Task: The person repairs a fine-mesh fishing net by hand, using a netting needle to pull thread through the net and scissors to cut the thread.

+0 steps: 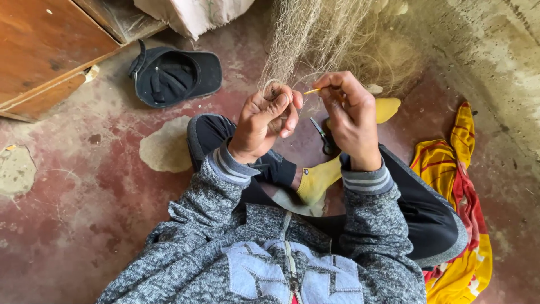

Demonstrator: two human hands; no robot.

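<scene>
Home floor corner: worn red cement floor (84,225), wooden furniture (39,50), cap (174,76), cloth (461,186) lying about.

A white woven sack (194,14) sits at the top edge; no labels, signs or screens.

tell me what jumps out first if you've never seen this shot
Dead centre, the left hand pinches a bunch of fine pale netting that hangs from the top, while the right hand holds a thin yellow tool to it. Next come the yellow socks below the hands and the red-and-yellow cloth at right.
</scene>
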